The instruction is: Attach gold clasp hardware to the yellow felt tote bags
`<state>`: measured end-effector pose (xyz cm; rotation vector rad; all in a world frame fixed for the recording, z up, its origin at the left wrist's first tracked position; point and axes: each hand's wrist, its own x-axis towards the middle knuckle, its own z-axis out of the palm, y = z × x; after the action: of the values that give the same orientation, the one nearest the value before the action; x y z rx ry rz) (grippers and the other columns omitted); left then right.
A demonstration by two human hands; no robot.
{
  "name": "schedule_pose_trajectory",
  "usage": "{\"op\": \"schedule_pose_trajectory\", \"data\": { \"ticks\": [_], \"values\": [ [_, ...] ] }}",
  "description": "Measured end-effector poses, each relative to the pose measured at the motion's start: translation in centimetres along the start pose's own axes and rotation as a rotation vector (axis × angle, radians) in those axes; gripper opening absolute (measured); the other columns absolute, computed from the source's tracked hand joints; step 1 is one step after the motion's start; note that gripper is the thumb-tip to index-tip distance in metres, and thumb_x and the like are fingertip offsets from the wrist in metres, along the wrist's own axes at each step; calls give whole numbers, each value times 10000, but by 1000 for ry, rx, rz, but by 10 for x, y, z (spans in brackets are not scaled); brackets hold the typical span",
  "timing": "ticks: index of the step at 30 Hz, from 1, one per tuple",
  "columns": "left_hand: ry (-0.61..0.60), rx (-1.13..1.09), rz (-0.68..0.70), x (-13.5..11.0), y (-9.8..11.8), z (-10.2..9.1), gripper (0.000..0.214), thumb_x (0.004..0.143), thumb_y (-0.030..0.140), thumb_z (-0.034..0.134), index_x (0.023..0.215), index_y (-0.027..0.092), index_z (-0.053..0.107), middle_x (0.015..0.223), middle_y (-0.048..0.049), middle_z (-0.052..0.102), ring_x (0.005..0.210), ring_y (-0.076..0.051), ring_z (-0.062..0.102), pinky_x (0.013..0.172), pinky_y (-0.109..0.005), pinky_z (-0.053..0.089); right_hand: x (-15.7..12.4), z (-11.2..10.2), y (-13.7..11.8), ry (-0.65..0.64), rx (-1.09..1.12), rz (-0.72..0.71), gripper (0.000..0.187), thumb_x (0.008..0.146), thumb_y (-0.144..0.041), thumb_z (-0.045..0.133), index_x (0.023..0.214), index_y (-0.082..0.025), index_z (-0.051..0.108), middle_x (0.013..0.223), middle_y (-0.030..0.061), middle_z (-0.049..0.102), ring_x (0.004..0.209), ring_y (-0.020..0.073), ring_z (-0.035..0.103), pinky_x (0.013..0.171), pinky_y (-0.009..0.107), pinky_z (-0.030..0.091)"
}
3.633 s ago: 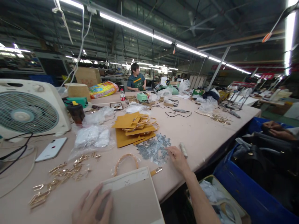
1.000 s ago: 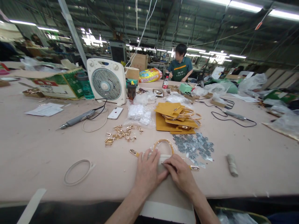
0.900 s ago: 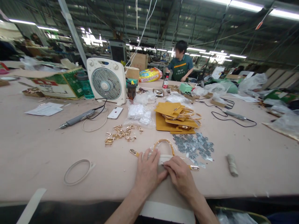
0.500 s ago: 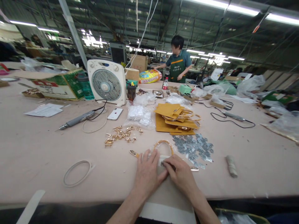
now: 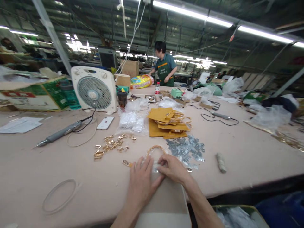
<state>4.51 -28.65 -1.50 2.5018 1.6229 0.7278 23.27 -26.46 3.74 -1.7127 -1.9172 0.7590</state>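
My left hand (image 5: 142, 180) lies flat on a pale bag panel (image 5: 166, 198), its fingers stretched toward the upper edge. Beside it, my right hand (image 5: 174, 169) has its fingers curled together, the thumb close to a small shiny metal plate (image 5: 156, 170) on the panel. Whatever those fingers pinch is hidden. A plastic-wrapped, tan looped handle (image 5: 155, 147) rises beyond the panel's top edge. On the left a tan tab with a gold buckle (image 5: 126, 163) sticks out; another metal fitting (image 5: 189, 170) shows past my right hand.
Loose gold fittings (image 5: 111, 145) and a spread of grey metal plates (image 5: 186, 150) lie ahead. Behind are stacked mustard bag pieces (image 5: 156, 126), a plastic bag (image 5: 133, 122), a phone (image 5: 105, 123), an electric screwdriver (image 5: 61, 133) and a fan (image 5: 93, 90). A co-worker (image 5: 165, 68) stands across the table.
The camera view has turned to the right, so the scene sits further left. My right hand's fingers have lifted slightly off the small metal plate, which shows more now. My left hand stays flat.
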Motion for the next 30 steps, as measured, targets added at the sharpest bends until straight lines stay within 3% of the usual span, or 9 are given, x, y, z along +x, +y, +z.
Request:
{"op": "schedule_pose_trajectory", "data": {
  "ticks": [7,11,15,18,23,27,30],
  "values": [
    [-16,54,17,11,-2,14,639,929,586,543,1465,242,601,1559,-88,563,1431,-399,463,1162,-609,354,-24,11,23,215,149,-170,87,855,-255,796,935,-246,761,898,-13,682,811,147,627,758,257,475],
    [-62,98,59,15,-4,18,614,917,602,511,1429,286,635,1547,-66,578,1428,-411,464,1136,-597,371,-32,-3,40,313,335,-245,204,871,-321,788,1068,-268,775,938,0,698,836,162,646,773,269,500],
    [-67,136,45,15,-3,18,696,912,627,484,1479,237,589,1566,-74,556,1441,-401,448,1162,-572,346,-38,-40,74,633,479,-86,257,947,-432,663,1052,-213,748,938,43,712,827,184,648,762,297,522],
    [-88,149,18,15,-2,16,722,905,638,481,1485,223,585,1576,-63,544,1448,-397,440,1177,-577,328,-43,-67,110,772,444,63,353,965,-497,601,1046,-175,721,901,65,719,814,204,647,758,319,533],
    [-110,136,-18,16,-2,15,759,911,672,464,1511,217,558,1591,-47,525,1464,-394,428,1193,-586,317,-41,-92,152,661,131,62,353,993,-448,530,1100,-176,729,1048,106,752,942,242,690,824,363,561],
    [-102,117,-26,15,-2,16,758,917,667,486,1521,212,543,1599,-52,517,1467,-385,423,1203,-590,309,-26,-95,158,514,11,-30,251,957,-254,555,1090,-221,765,1126,86,743,1071,238,667,999,406,519],
    [-106,108,-31,13,-2,16,745,924,661,492,1517,214,547,1601,-50,514,1467,-380,421,1199,-588,314,-10,-95,157,400,-37,-73,286,910,-144,577,1089,-225,786,1138,81,737,1110,230,648,1060,402,478]
  ]
}}
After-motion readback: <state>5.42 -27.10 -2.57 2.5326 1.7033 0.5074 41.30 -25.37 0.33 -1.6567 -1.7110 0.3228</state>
